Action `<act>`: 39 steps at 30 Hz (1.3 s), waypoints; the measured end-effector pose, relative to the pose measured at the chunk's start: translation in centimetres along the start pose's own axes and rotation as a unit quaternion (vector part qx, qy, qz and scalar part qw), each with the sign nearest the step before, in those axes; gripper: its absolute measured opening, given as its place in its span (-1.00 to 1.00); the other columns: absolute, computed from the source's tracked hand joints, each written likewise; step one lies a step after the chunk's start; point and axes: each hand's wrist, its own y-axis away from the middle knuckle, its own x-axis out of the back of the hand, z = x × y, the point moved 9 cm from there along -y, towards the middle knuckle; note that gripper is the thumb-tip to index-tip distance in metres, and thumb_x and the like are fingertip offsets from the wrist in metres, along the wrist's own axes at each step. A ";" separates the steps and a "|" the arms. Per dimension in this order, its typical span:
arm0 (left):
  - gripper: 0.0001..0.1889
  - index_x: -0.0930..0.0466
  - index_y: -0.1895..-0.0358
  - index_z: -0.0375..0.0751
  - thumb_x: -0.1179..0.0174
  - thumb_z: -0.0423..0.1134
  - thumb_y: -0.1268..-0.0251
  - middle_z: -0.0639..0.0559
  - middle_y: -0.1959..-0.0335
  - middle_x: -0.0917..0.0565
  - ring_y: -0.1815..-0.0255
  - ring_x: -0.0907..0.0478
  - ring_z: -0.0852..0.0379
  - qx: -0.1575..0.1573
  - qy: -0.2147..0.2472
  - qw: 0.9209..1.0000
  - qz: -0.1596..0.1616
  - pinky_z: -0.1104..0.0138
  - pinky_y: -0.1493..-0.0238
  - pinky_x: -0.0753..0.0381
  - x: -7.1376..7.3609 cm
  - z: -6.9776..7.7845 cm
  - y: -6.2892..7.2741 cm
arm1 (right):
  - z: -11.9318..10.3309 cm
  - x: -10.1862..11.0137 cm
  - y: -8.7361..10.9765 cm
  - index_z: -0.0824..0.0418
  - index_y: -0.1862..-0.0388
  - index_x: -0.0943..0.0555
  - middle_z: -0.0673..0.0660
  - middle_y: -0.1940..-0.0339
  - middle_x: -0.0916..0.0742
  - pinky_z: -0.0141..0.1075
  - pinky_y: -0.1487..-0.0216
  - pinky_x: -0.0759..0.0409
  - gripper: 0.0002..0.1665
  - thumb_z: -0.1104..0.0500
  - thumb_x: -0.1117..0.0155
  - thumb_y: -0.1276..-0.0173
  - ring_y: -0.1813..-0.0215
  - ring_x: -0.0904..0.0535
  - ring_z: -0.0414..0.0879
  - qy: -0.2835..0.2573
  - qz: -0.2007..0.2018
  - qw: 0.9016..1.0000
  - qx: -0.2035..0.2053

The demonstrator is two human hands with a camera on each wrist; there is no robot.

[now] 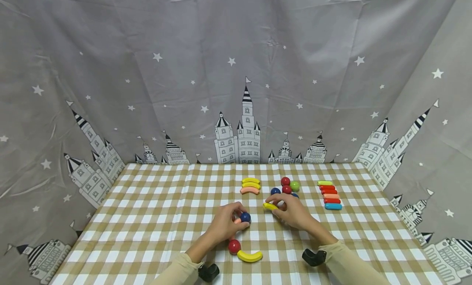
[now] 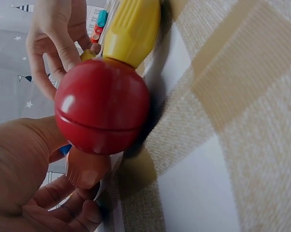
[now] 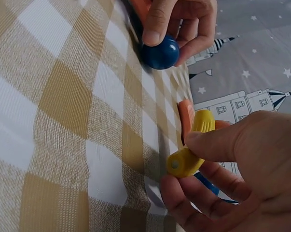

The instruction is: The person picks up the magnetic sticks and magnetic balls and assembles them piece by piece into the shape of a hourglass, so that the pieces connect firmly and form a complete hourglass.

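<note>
My left hand (image 1: 222,222) pinches a blue ball (image 1: 245,217) between thumb and fingers. Running from that ball under the hand, an orange stick (image 2: 87,169) reaches a glossy red ball (image 1: 234,247) near the front of the table. A curved yellow stick (image 1: 250,256) joins the red ball's right side, making one chain. My right hand (image 1: 293,212) holds another curved yellow stick (image 3: 184,162) between thumb and fingers, to the right of the blue ball and apart from it. Its ribbed end and a small silvery dot on the other end show in the right wrist view.
Behind the hands lie two curved yellow sticks (image 1: 250,181) and a curved orange one (image 1: 250,190). Red balls (image 1: 285,181), a green ball (image 1: 294,186) and blue balls (image 1: 275,191) cluster beyond my right hand. Several straight sticks (image 1: 330,191) line up farther right on the checked cloth (image 1: 155,219).
</note>
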 end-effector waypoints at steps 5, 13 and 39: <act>-0.74 -0.69 0.15 -0.09 -0.55 -0.24 -0.14 0.10 0.28 -0.69 0.38 -0.51 0.21 -0.001 -0.002 1.000 0.003 0.37 0.34 -0.48 0.1 0.0 0.0 | 0.2 -0.2 0.1 -0.01 -0.05 -0.72 0.04 0.09 -0.72 -0.31 0.41 -0.60 -0.63 0.35 -0.42 -0.34 0.36 -0.54 -0.10 -0.024 -0.015 1.000 -0.013; -0.74 -0.69 0.12 -0.08 -0.53 -0.23 -0.16 0.11 0.27 -0.69 0.37 -0.53 0.20 0.010 0.005 1.000 0.002 0.38 0.32 -0.49 0.0 0.0 0.1 | 1.0 -0.3 0.3 0.08 -0.09 -0.71 0.14 -0.01 -0.77 -0.30 0.35 -0.61 -0.63 0.34 -0.43 -0.34 0.34 -0.57 -0.09 -0.058 -0.025 0.998 -0.028; -0.73 -0.70 0.15 -0.08 -0.56 -0.23 -0.11 0.08 0.30 -0.70 0.40 -0.52 0.19 -0.004 -0.002 1.000 0.019 0.38 0.35 -0.48 0.2 0.1 0.0 | 0.6 -1.0 0.3 0.08 0.01 -0.73 0.08 0.07 -0.76 -0.31 0.38 -0.61 -0.69 0.27 -0.51 -0.28 0.36 -0.58 -0.10 -0.089 -0.064 0.994 0.007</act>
